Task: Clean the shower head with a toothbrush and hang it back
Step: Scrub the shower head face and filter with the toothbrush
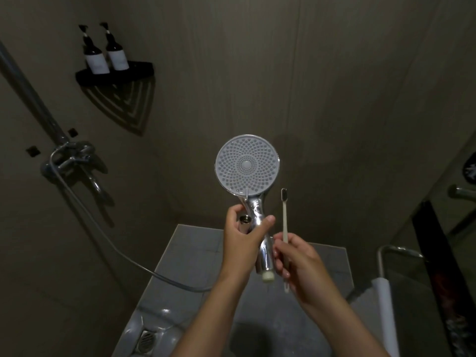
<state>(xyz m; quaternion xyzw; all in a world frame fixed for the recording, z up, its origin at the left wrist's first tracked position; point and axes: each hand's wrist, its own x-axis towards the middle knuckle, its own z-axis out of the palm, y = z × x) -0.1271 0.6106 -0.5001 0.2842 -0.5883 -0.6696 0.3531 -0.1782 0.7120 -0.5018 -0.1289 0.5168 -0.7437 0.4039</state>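
Shower head (247, 166) stands upright in mid-view above the grey tiled floor (195, 253), its round nozzle face turned to the camera. The left hand (243, 235) has its grip curled round the chrome handle just under the face. Just beside it, the right hand (298, 264) pinches a pale toothbrush (284, 222) by its lower handle. The bristles point up near the head's lower rim, apart from it.
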